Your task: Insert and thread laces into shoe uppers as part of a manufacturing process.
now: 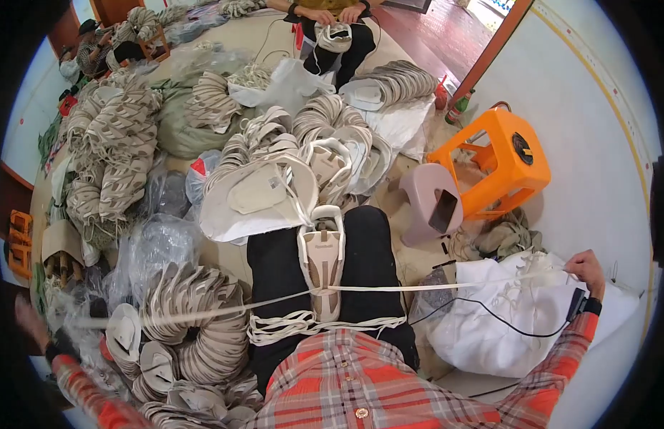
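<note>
A beige and white shoe upper [323, 266] lies between my black-trousered thighs. A flat cream shoelace [389, 289] runs through it and stretches out to both sides. Far to the right, my right hand [588, 270] is closed in a pinch on one end of the lace. Out at the left rim, my left hand [33, 322] is smeared by motion, and its fingers cannot be made out. The lace's other half runs straight toward it, also blurred. More cream laces [282, 327] lie in a loose bunch across my lap.
Stacked shoe uppers [196, 322] crowd the left, with more ahead. A white bag [489, 329] with a black cable [503, 314] sits at the right. Beyond are a pink stool [425, 196] bearing a phone and an orange stool [489, 168]. Opposite, a seated person [332, 18] handles another upper.
</note>
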Available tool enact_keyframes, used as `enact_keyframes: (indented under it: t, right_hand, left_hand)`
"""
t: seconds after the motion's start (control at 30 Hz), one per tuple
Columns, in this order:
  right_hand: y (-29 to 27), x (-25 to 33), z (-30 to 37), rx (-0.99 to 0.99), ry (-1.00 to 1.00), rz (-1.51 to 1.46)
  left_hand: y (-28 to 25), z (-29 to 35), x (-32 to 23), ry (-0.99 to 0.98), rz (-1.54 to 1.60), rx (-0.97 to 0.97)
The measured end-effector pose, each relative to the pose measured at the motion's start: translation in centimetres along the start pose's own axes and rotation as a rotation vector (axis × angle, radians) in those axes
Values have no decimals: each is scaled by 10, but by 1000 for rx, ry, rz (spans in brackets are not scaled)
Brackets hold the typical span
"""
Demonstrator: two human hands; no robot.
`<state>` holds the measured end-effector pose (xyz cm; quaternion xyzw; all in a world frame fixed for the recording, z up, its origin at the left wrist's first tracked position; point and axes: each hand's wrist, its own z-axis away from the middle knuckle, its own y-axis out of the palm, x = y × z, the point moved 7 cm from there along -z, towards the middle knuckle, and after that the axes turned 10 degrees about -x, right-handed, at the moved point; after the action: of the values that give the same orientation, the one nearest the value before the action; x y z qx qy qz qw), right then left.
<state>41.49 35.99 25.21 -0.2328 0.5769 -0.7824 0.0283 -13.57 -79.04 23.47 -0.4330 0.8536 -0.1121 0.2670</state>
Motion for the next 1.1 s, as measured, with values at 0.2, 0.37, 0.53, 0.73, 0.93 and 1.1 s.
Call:
enact_keyframes:
  t: [0.2, 0.37, 0.53, 0.73, 0.93, 1.1]
  right_hand:
    - [101, -21, -32, -36, -391, 357]
    - [266, 230, 119, 473, -994, -281]
    - [277, 316, 169, 684, -543, -696]
    - [271, 271, 143, 951, -212, -1242]
    - [249, 267, 121, 726, 196, -2048]
    - [267, 271, 103, 512, 1, -1655]
  left_hand:
    - [-4, -4, -39, -275, 186, 203]
    - [249, 191, -411, -1267, 1007, 824]
    - [344, 241, -638, -925, 1188, 1104]
    - [354, 258, -619, -664, 820, 954]
    - [347, 288, -590, -605, 654, 1036]
    - [338, 301, -574, -629, 582, 1149]
